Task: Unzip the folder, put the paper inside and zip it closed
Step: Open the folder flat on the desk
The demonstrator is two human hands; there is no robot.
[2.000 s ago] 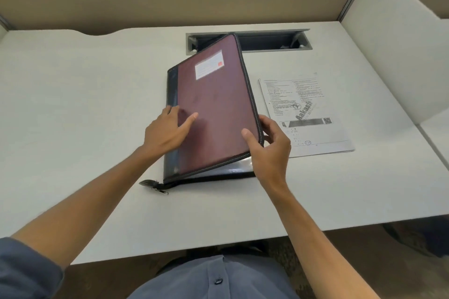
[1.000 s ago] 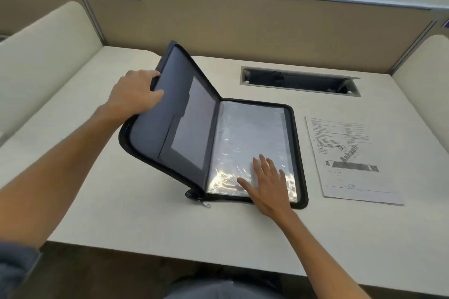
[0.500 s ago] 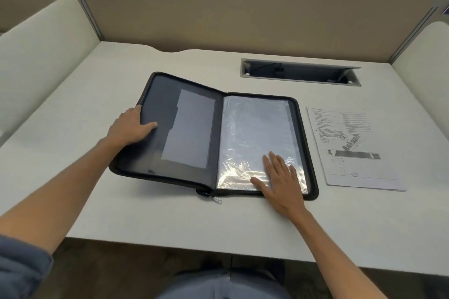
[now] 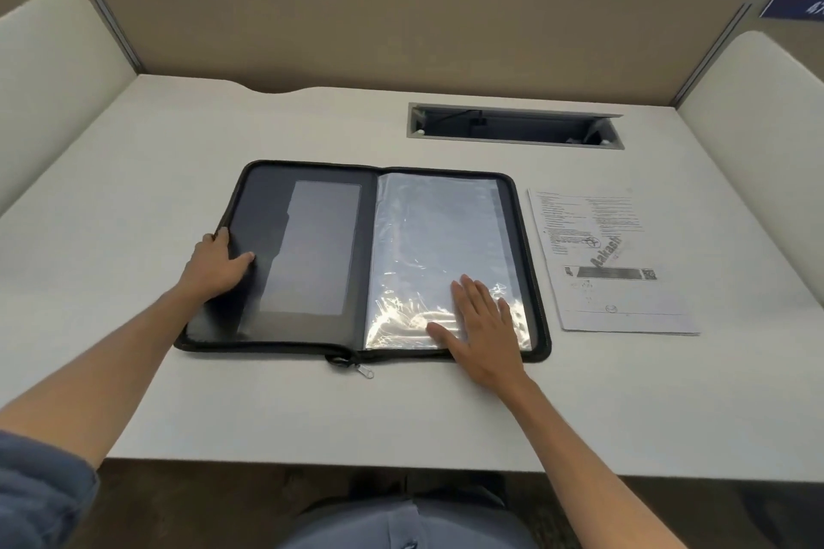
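The black zip folder lies fully opened flat on the desk. Its left half is a dark inner cover with a pocket. Its right half holds clear plastic sleeves. The zip pull sticks out at the near end of the spine. My left hand holds the left cover's outer edge, thumb on the inside. My right hand rests flat, fingers spread, on the near part of the sleeves. The printed paper lies on the desk just right of the folder, untouched.
A white desk is bounded by a tan partition at the back and cream padded dividers on both sides. A recessed cable slot sits behind the folder. The desk's near edge runs just below my forearms.
The left cover, raised a second ago, has been laid flat on the desk by my left hand. My right hand stays pressed on the plastic sleeves. The paper has not moved.
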